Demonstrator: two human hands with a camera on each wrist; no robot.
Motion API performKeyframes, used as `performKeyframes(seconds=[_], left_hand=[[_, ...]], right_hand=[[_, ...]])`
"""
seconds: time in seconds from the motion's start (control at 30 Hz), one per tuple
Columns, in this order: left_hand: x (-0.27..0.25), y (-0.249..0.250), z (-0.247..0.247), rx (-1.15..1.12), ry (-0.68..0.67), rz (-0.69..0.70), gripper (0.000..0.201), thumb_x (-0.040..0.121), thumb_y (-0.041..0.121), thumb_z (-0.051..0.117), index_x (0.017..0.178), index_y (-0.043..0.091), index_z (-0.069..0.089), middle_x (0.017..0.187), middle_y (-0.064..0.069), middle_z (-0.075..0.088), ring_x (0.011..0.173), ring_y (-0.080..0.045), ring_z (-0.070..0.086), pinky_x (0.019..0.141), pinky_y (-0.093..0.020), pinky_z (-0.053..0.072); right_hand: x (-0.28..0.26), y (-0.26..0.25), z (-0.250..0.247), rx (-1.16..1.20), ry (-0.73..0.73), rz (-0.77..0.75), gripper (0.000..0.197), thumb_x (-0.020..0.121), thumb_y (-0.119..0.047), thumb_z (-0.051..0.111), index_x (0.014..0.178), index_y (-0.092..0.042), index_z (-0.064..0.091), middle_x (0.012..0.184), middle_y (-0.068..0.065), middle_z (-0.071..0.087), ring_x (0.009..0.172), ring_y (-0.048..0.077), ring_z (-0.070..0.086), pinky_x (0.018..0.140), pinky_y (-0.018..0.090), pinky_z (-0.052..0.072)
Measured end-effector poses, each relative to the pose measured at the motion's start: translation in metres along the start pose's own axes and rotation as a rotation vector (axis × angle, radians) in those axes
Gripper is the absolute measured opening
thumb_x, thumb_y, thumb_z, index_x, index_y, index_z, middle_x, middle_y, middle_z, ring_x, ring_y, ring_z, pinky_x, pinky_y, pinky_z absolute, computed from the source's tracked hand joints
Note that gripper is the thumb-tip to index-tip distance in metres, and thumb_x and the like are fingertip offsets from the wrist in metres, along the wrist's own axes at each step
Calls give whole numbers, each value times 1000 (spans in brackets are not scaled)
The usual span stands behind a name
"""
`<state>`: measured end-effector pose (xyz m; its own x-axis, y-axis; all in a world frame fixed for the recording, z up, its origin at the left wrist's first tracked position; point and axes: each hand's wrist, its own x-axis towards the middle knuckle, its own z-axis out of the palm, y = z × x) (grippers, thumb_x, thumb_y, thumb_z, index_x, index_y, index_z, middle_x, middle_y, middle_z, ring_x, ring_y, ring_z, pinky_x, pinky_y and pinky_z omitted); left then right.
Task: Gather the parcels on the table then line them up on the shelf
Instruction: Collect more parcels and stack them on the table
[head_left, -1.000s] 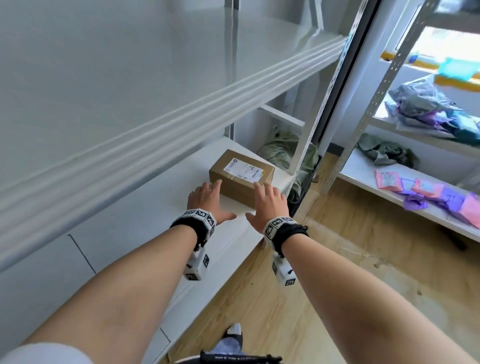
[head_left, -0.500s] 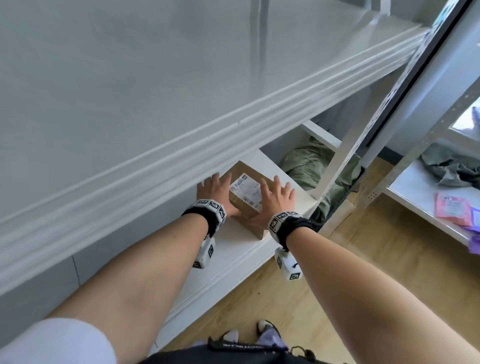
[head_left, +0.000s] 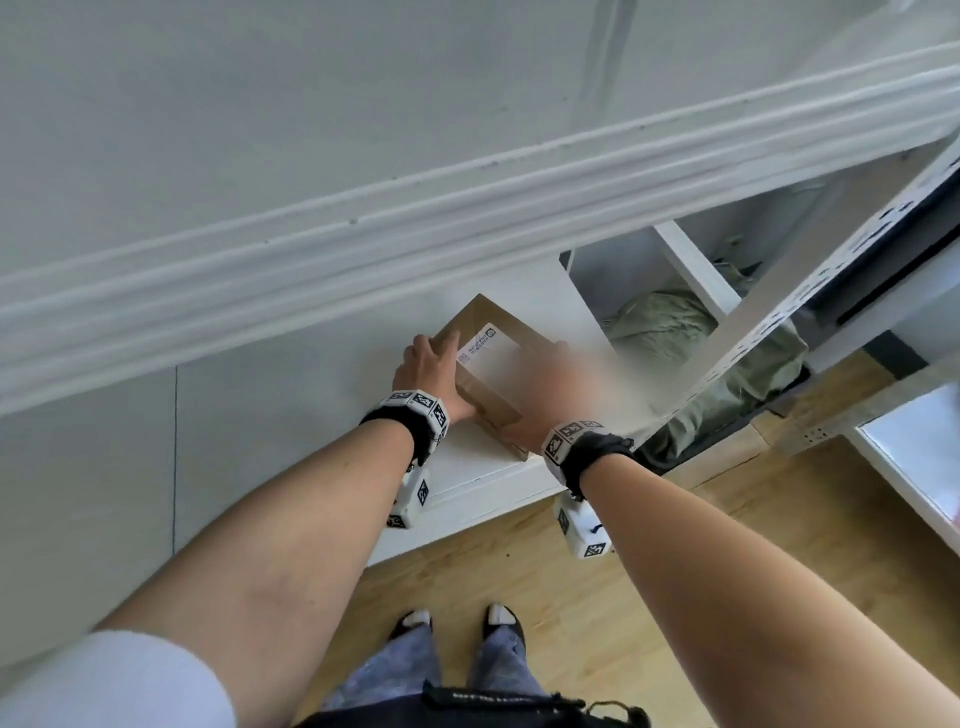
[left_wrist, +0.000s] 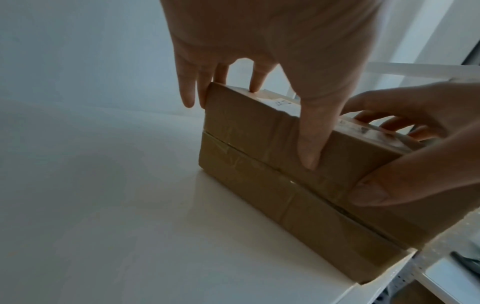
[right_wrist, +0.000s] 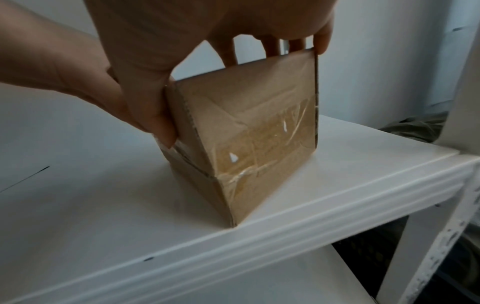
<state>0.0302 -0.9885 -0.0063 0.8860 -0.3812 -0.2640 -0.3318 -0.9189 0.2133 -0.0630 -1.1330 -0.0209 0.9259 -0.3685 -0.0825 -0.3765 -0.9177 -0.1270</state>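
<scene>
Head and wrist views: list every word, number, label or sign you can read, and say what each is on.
No text reads clearly in any view.
White label on the box: printed lines and a round mark, too small and partly blurred to read.
Same label in the left wrist view: faint marks, unreadable.
Black bag strap at the waist: small pale lettering, too blurred to read.
Wristbands: black-and-white square codes, no words.

Matt brown cardboard parcel (right_wrist: 246, 133) under glossy clear tape, smooth white painted shelf (right_wrist: 285, 232), wooden floor (head_left: 727, 519)
</scene>
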Motion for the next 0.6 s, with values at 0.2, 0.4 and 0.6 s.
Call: performKeyframes(seconds=[0.2, 0.4, 0.6], left_hand=[[-34, -42, -13, -15, 80, -115, 118, 60, 50, 88, 152, 27, 17, 135, -14, 31, 120, -33, 43, 92, -40, 46], [-79, -112, -35, 8, 154, -209, 123, 55, 61, 89, 151, 24, 21, 127, -13, 40, 114, -32, 50, 89, -42, 49], [-145, -196, -48, -18, 206, -328, 121, 50, 62, 91, 143, 19, 26, 118, -12, 43, 103, -30, 57, 80, -42, 53]], right_hand=[[-8, -42, -3, 10, 16, -123, 117, 54, -83, 62, 150, -29, 22, 148, 19, 22, 130, 42, 26, 111, 60, 17], [-26, -108, 0, 59, 53, -271, 117, 46, -73, 76, 143, -29, 30, 143, 16, 26, 125, 39, 29, 99, 55, 37], [-64, -192, 6, 43, 60, -443, 118, 46, -67, 78, 146, -28, 29, 143, 16, 25, 127, 40, 28, 95, 51, 46]])
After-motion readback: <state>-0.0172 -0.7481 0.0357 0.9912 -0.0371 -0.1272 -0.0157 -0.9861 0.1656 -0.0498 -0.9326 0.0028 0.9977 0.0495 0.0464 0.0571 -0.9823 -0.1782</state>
